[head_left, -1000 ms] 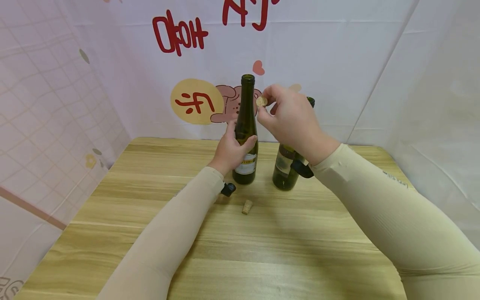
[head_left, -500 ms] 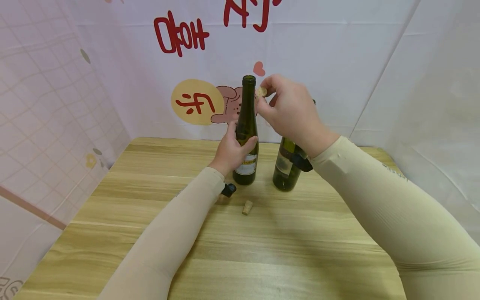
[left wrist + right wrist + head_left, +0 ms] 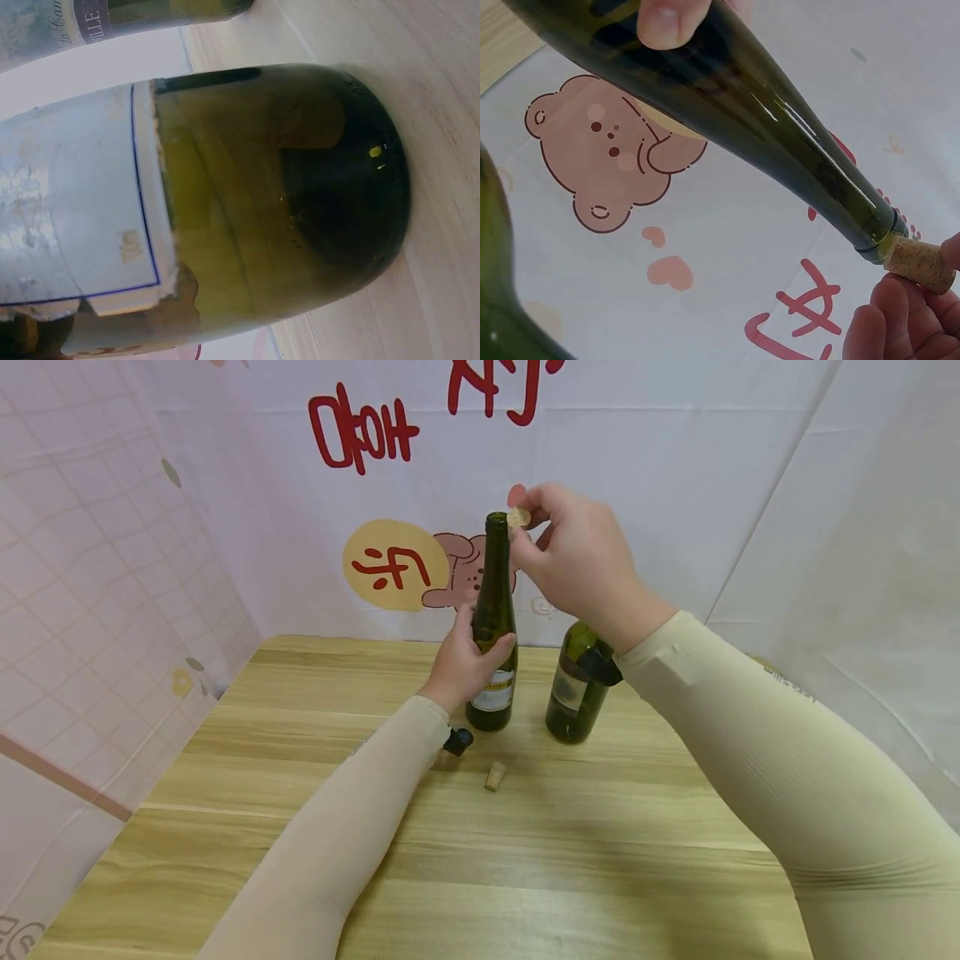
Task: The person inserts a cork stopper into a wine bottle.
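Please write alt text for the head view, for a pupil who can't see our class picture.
A person's left hand holds an upright green bottle on a wooden table while the right hand pinches a cork close beside the bottle's mouth. A second green bottle stands to the right, and another cork lies nearer the viewer.

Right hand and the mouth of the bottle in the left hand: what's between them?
A cork. In the right wrist view the right hand pinches it, one end at the bottle's mouth; whether they touch, I can't tell.
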### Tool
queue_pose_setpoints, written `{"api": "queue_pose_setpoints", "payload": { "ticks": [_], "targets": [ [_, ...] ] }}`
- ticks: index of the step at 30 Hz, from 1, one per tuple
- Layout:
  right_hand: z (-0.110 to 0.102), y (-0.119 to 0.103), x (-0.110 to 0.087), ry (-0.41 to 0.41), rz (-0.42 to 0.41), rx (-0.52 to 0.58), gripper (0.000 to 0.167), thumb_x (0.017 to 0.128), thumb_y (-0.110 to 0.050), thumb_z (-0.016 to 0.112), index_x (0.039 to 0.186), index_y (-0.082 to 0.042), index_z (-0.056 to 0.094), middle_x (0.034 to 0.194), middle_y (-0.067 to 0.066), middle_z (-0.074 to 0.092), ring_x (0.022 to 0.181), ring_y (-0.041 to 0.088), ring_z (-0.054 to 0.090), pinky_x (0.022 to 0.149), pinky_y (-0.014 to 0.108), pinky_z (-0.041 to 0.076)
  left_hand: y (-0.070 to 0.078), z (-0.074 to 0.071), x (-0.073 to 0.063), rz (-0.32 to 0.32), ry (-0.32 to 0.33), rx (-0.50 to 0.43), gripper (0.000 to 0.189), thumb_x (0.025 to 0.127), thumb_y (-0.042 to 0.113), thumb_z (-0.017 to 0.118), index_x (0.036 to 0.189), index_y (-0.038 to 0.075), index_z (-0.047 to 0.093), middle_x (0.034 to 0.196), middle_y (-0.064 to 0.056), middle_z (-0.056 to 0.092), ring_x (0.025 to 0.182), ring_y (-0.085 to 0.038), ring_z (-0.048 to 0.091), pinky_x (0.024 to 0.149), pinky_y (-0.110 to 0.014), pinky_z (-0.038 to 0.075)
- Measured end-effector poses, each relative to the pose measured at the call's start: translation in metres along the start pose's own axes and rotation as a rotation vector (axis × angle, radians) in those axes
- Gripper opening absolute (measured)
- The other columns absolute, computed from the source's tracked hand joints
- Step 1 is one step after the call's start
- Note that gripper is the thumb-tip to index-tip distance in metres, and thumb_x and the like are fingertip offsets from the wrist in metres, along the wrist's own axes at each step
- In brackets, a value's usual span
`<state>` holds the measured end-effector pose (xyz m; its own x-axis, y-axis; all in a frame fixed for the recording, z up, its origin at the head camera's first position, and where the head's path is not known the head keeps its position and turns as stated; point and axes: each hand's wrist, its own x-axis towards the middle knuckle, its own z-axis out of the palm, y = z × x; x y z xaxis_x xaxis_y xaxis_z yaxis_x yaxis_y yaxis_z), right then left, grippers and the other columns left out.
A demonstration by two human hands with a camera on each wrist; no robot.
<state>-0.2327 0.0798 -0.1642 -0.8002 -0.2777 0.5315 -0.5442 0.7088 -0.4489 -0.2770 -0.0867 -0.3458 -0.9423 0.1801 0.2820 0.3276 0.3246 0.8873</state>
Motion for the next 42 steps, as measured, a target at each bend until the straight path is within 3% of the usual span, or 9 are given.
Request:
{"api": "queue_pose_setpoints", "payload": {
  "ticks": [8, 23, 42],
  "targets": [
    [-0.002, -0.004, 0.005, 0.009, -0.009, 0.016, 0.023, 0.104, -0.019, 0.055, 0.119, -0.007, 0.066, 0.117, 0.004, 0.075, 0.082, 0.016, 0.073, 0.065, 0.022, 0.05, 0.0, 0.0, -0.001, -0.008, 0.008, 0.004, 0.071, 0.096, 0.06, 0.067, 0.15, 0.028, 0.034, 0.14, -0.008, 0.061, 0.124, -0.029, 0.064, 0.11, -0.058, 0.05],
    [-0.001, -0.008, 0.016, 0.023, -0.03, -0.003, 0.024, 0.105, -0.022, 0.056, 0.122, -0.007, 0.065, 0.117, 0.004, 0.074, 0.088, 0.016, 0.07, 0.075, 0.025, 0.05, 0.001, -0.001, 0.001, -0.031, 0.007, -0.027, 0.065, 0.097, 0.056, 0.069, 0.147, 0.029, 0.036, 0.135, -0.006, 0.061, 0.118, -0.027, 0.064, 0.108, -0.056, 0.051],
    [0.002, -0.006, 0.026, -0.05, 0.007, -0.042, 0.029, 0.107, -0.025, 0.054, 0.127, -0.008, 0.067, 0.118, 0.004, 0.074, 0.09, 0.016, 0.071, 0.072, 0.027, 0.052, 0.0, 0.0, 0.001, -0.04, 0.005, 0.002, 0.067, 0.096, 0.06, 0.067, 0.147, 0.029, 0.037, 0.135, -0.006, 0.062, 0.119, -0.025, 0.064, 0.107, -0.055, 0.052]
  ]
}}
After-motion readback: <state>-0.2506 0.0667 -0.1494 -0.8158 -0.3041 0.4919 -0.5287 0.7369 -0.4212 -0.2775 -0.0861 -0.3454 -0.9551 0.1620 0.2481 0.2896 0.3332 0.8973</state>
